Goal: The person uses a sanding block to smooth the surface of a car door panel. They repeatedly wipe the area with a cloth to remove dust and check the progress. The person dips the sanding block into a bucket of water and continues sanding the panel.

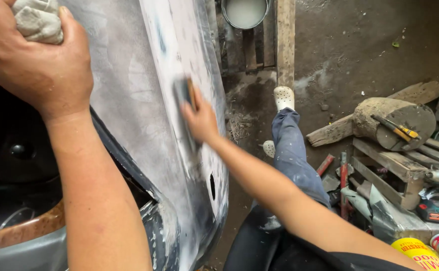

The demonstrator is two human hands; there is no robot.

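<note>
- Right hand (199, 118), centre of frame: grip clamped on a sanding block (185, 96), pressed flat against the panel (134, 110). The block is motion-blurred.
- Left hand (31, 55), upper left: grip closed around a grey rag (38, 20), with the heel of the hand resting on the panel's upper edge.
- Panel: a grey, dusty car door skin with a pale filler streak. It runs from top centre down to bottom centre of the frame.
- Block location: mid-panel, beside the pale streak and above the small dark hole (212, 185).
- Block axis: long axis roughly up-down in the frame, tilted slightly, nearly parallel with the panel's length. Top end points toward the upper edge of the frame. An orange-brown edge shows on its right side.
- Risk: the block sits close to the panel's right-hand curve. If it tips onto one edge there, it would likely gouge or cut through the filler.
- Risk: fingers hold only the lower end, so uneven pressure could leave a low spot.
- Risk: the panel seems steadied only by the left hand, and a hard stroke might shift it.
- Surroundings: bucket (245, 12) of white liquid at top centre, drill (437, 193) and wood scraps (380, 123) on the floor at right, and the person's leg (292, 150) and pale clog (283, 97) beside the panel.
</note>
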